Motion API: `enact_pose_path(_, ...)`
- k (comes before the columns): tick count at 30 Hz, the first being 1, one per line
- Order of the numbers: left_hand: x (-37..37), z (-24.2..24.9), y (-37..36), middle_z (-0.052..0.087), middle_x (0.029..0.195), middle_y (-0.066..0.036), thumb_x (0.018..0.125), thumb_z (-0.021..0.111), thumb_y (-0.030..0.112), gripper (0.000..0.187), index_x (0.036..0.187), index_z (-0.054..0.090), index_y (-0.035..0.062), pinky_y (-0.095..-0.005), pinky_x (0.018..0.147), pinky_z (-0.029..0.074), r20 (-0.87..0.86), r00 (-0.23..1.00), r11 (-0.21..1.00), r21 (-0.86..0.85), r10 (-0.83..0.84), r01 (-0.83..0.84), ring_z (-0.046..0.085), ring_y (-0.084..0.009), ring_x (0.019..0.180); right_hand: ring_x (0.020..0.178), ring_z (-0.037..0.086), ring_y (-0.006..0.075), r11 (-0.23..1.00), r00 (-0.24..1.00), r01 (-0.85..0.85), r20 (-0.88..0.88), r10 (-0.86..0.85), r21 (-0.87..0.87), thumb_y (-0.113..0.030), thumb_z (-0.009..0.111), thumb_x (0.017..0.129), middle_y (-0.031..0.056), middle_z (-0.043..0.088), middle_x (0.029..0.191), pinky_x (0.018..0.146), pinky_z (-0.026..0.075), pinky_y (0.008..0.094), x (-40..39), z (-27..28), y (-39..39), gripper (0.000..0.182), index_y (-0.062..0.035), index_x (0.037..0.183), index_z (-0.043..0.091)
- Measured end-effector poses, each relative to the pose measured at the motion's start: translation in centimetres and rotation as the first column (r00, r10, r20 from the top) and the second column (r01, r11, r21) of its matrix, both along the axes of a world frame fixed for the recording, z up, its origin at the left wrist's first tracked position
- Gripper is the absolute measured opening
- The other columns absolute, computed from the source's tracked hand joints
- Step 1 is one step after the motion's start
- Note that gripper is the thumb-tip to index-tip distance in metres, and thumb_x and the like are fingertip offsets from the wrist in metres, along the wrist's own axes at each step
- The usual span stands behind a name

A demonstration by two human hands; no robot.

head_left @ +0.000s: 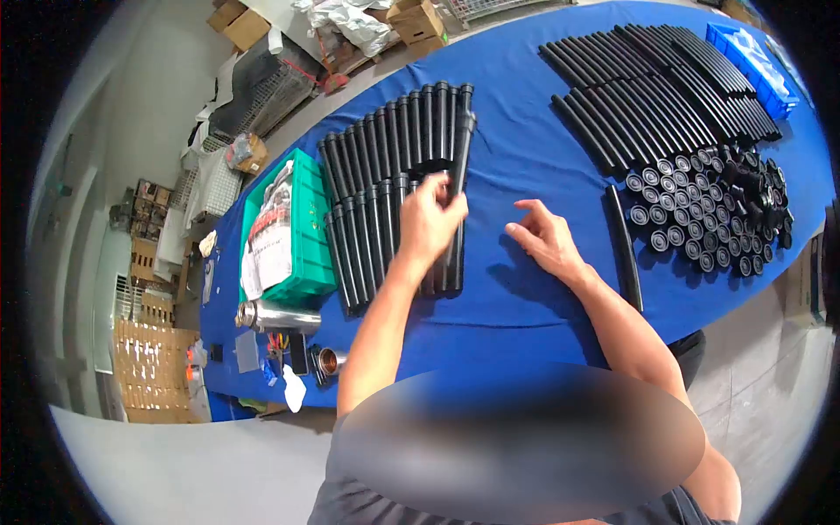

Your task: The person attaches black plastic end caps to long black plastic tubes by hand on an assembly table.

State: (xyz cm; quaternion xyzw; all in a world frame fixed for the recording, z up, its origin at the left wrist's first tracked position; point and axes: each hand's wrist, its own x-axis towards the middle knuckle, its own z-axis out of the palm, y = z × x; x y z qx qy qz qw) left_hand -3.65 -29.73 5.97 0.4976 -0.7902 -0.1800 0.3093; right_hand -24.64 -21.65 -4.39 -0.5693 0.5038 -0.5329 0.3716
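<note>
My left hand (427, 226) is closed round the lower end of a black tube (464, 153) with a collared top end, slightly blurred. This tube lies over the right edge of two rows of capped black tubes (376, 149). To the right, above the blue cloth, my right hand (551, 241) is empty, its thumb and index finger apart. A single black tube (624, 249) lies to the right of that hand. Beyond it is a cluster of round black caps (691, 206) with ringed faces.
Rows of plain black tubes (647, 83) lie at the far right beside a blue bin (748, 66). A green crate (308, 232) holding printed bags stands on the left. Near the front left edge are a steel flask (284, 317), a metal cup (331, 360) and small tools.
</note>
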Motion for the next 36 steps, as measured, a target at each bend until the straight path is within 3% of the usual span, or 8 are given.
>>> enact_pose_path(3, -2.7, -1.4, -8.2, 0.072, 0.087, -0.019, 0.085, 0.074, 0.026, 0.050, 0.129, 0.063, 0.0038, -0.0439, 0.072, 0.056, 0.177, 0.984, 0.976, -0.216, 0.029, 0.010, 0.071, -0.0329, 0.076, 0.073, 0.070, 0.0332, 0.995, 0.985, -0.048, -0.171, 0.032, -0.088, -0.024, 0.075, 0.094, 0.0176, 0.068, 0.080, 0.068, 0.055, 0.0424, 0.2, 0.2, -0.1, 0.043, 0.0010, 0.125, 0.058)
enact_pose_path(6, -5.6, -1.8, -12.9, 0.073, 0.107, -0.023, 0.087, 0.063, 0.034, 0.058, 0.141, 0.057, 0.0148, -0.0530, 0.092, 0.055, 0.363, 0.925, 0.975, -0.218, 0.115, -0.035, 0.070, -0.0441, 0.104, 0.073, 0.069, 0.0336, 0.989, 0.981, -0.052, -0.191, 0.026, -0.136, -0.020, 0.074, 0.094, 0.0166, 0.066, 0.079, 0.068, 0.055, 0.0444, 0.2, 0.4, 0.1, 0.038, 0.0014, 0.121, 0.059)
enact_pose_path(9, -7.5, -2.4, -16.9, 0.068, 0.127, -0.019, 0.088, 0.061, 0.035, 0.060, 0.146, 0.055, 0.0214, -0.0549, 0.098, 0.053, 0.553, 0.823, 0.990, -0.117, 0.132, -0.080, 0.067, -0.0415, 0.114, 0.074, 0.069, 0.0348, 0.988, 0.964, -0.081, -0.261, 0.046, -0.128, -0.019, 0.072, 0.094, 0.0174, 0.067, 0.086, 0.069, 0.055, 0.0464, 0.2, 0.4, 0.1, 0.032, 0.0007, 0.117, 0.060)
enact_pose_path(13, -8.9, -3.0, -19.8, 0.067, 0.130, -0.018, 0.092, 0.057, 0.033, 0.056, 0.148, 0.055, 0.0229, -0.0543, 0.099, 0.053, 0.666, 0.728, 0.987, -0.126, 0.161, -0.103, 0.068, -0.0413, 0.115, 0.077, 0.070, 0.0360, 0.991, 0.955, -0.086, -0.293, 0.054, -0.100, -0.021, 0.070, 0.096, 0.0180, 0.068, 0.089, 0.071, 0.056, 0.0475, 0.2, 0.4, 0.1, 0.031, 0.0001, 0.116, 0.061)
enact_pose_path(19, -8.8, -4.2, -21.8, 0.066, 0.129, -0.020, 0.093, 0.056, 0.032, 0.055, 0.148, 0.055, 0.0247, -0.0547, 0.098, 0.054, 0.690, 0.703, 0.985, -0.139, 0.173, -0.106, 0.068, -0.0415, 0.114, 0.078, 0.070, 0.0365, 0.994, 0.958, -0.082, -0.281, 0.058, -0.074, -0.022, 0.069, 0.096, 0.0185, 0.068, 0.090, 0.072, 0.056, 0.0479, 0.2, 0.3, -0.1, 0.029, 0.0000, 0.114, 0.062)
enact_pose_path(22, -8.8, -4.9, -21.7, 0.065, 0.118, -0.022, 0.091, 0.054, 0.024, 0.049, 0.138, 0.060, 0.0152, -0.0547, 0.091, 0.056, 0.667, 0.723, 0.977, -0.205, 0.179, -0.053, 0.069, -0.0405, 0.108, 0.078, 0.070, 0.0361, 0.993, 0.957, -0.089, -0.284, 0.062, -0.083, -0.022, 0.070, 0.096, 0.0184, 0.068, 0.090, 0.072, 0.056, 0.0476, 0.1, 0.1, -0.1, 0.029, 0.0000, 0.113, 0.063)
enact_pose_path(26, -8.4, -4.6, -21.8, 0.056, 0.131, -0.018, 0.093, 0.066, 0.046, 0.061, 0.148, 0.055, 0.0227, -0.0528, 0.100, 0.052, 0.696, 0.692, 0.979, -0.184, 0.191, -0.086, 0.060, -0.0372, 0.124, 0.078, 0.070, 0.0358, 0.994, 0.961, -0.081, -0.269, 0.058, -0.078, -0.022, 0.070, 0.096, 0.0184, 0.068, 0.090, 0.071, 0.056, 0.0473, 0.1, 0.4, -0.1, 0.028, 0.0004, 0.112, 0.063)
enact_pose_path(36, -8.8, -4.2, -21.6, 0.053, 0.135, -0.016, 0.086, 0.076, 0.052, 0.072, 0.148, 0.055, 0.0209, -0.0514, 0.102, 0.052, 0.710, 0.681, 0.984, -0.147, 0.179, -0.105, 0.057, -0.0362, 0.127, 0.077, 0.070, 0.0355, 0.993, 0.963, -0.080, -0.266, 0.054, -0.087, -0.021, 0.070, 0.095, 0.0177, 0.068, 0.089, 0.071, 0.057, 0.0465, 0.2, 0.1, -0.1, 0.026, 0.0003, 0.109, 0.064)
